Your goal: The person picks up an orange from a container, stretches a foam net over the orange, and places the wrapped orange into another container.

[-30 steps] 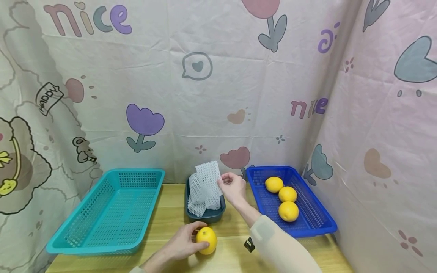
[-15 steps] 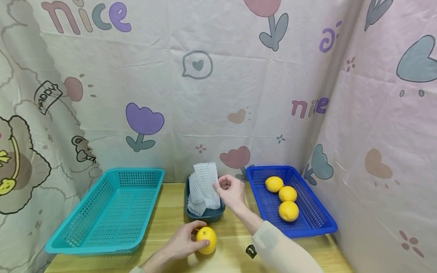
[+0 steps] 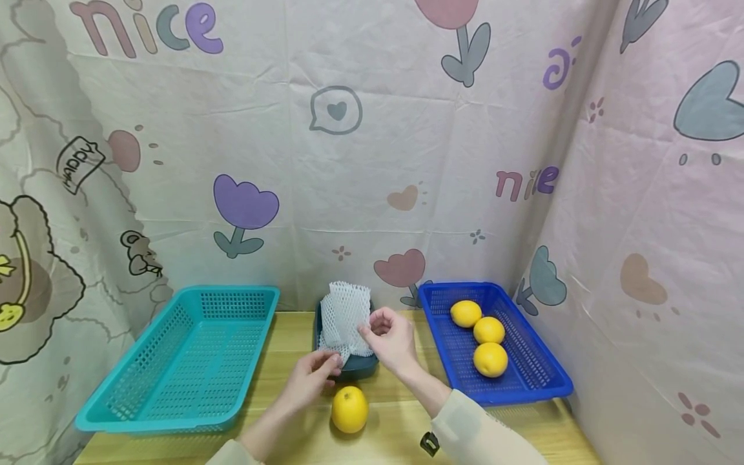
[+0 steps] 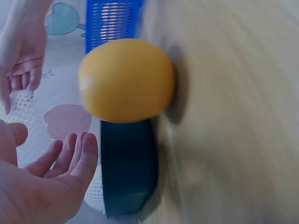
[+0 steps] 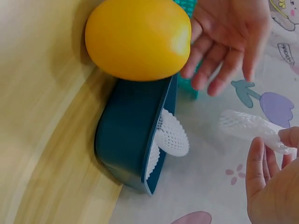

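Note:
My right hand [image 3: 392,339] pinches the edge of a white foam fruit net [image 3: 352,313] above a small dark teal box [image 3: 357,371]. In the right wrist view this net [image 5: 250,123] hangs clear of the box, while other white nets [image 5: 173,134] stick out over its rim. A round yellow citrus fruit [image 3: 350,409] lies on the table in front of the box, touched by neither hand. Near the box's left front corner is my left hand [image 3: 307,378]. Its fingers look relaxed and hold nothing in the left wrist view.
On the left stands a turquoise basket [image 3: 235,413], with no fruit visible inside. A blue basket [image 3: 526,395] at the right holds 3 yellow fruits [image 3: 489,330]. A small black object [image 3: 429,444] lies by my right sleeve. Patterned curtain [image 3: 337,161] hangs behind the wooden table [image 3: 290,339].
My left hand has let go of the citrus fruit and risen towards the box and net. My right hand has come slightly down and left with the net.

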Tool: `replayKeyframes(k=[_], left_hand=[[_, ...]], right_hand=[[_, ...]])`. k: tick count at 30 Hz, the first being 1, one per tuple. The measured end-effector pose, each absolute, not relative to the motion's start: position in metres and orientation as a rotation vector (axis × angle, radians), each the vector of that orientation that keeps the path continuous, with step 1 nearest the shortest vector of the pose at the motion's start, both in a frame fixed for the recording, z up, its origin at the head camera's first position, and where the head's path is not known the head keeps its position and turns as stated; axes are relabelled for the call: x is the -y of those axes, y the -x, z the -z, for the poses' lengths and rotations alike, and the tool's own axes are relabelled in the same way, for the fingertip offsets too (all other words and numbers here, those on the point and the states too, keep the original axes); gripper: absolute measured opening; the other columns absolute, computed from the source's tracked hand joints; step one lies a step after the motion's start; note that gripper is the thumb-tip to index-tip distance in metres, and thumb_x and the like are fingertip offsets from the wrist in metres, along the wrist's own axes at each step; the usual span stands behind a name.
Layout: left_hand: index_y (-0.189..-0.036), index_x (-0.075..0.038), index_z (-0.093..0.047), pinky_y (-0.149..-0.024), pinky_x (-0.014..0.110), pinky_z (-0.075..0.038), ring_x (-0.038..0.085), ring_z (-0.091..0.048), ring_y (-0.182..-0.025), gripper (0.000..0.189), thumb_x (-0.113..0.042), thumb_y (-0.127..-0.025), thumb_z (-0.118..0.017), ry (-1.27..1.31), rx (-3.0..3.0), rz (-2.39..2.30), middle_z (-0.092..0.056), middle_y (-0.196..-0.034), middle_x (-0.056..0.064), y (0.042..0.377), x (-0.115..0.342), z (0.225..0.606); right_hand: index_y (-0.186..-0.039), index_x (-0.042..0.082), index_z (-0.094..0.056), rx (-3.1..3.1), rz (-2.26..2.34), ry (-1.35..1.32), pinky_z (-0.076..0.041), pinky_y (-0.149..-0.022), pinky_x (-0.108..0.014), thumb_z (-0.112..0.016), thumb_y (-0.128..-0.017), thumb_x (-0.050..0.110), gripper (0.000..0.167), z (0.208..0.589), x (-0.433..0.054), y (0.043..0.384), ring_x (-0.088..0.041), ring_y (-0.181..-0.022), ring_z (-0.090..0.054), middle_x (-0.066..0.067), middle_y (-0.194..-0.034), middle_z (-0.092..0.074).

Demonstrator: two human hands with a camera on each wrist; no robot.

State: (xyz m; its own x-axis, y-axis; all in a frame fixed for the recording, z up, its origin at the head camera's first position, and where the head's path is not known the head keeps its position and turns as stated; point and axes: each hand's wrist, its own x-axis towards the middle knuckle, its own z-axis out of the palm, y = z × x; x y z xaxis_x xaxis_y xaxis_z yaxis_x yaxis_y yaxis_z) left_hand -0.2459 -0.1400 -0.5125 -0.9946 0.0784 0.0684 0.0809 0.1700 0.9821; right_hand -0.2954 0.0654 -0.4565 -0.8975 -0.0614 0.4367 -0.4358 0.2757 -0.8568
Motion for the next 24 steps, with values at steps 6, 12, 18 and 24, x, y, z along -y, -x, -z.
replayKeyframes(k=[6,12,18,24], left_hand=[[-0.146,0.016,-0.060,-0.093,0.041,-0.070,0.029,-0.082,-0.113,0.048,-0.022,-0.119,-0.054,0.053,2.302,2.265,-0.074,-0.137,0.034,0.256,0.136,0.499],[-0.140,0.011,-0.061,-0.091,0.033,-0.070,0.017,-0.081,-0.105,0.044,-0.027,-0.119,-0.053,-0.071,2.119,2.595,-0.082,-0.119,0.013,0.264,0.136,0.494],[-0.130,0.000,-0.059,-0.089,0.031,-0.068,0.016,-0.075,-0.099,0.029,-0.026,-0.118,-0.055,-0.185,1.877,2.731,-0.072,-0.103,0.004,0.268,0.134,0.488],[-0.130,-0.004,-0.057,-0.088,0.028,-0.065,0.017,-0.070,-0.096,0.022,-0.022,-0.119,-0.054,-0.255,1.648,2.794,-0.072,-0.103,0.003,0.269,0.134,0.488]], right_hand=[[-0.091,0.009,-0.073,2.233,-1.686,-0.456,-0.058,-0.074,-0.017,-0.092,-0.091,0.012,0.020,0.461,-0.065,0.289,-0.003,-0.075,-0.070,-0.010,-0.085,-0.081],[-0.092,0.010,-0.072,2.227,-1.680,-0.479,-0.058,-0.072,-0.017,-0.092,-0.092,0.015,0.021,0.462,-0.064,0.286,-0.002,-0.075,-0.070,-0.010,-0.084,-0.082],[-0.091,0.011,-0.073,2.229,-1.630,-0.524,-0.058,-0.072,-0.019,-0.093,-0.091,0.016,0.021,0.467,-0.064,0.283,0.000,-0.075,-0.069,-0.009,-0.083,-0.081],[-0.094,0.010,-0.075,2.258,-1.623,-0.602,-0.061,-0.071,-0.023,-0.093,-0.091,0.016,0.019,0.472,-0.064,0.282,0.000,-0.076,-0.071,-0.010,-0.086,-0.083]])
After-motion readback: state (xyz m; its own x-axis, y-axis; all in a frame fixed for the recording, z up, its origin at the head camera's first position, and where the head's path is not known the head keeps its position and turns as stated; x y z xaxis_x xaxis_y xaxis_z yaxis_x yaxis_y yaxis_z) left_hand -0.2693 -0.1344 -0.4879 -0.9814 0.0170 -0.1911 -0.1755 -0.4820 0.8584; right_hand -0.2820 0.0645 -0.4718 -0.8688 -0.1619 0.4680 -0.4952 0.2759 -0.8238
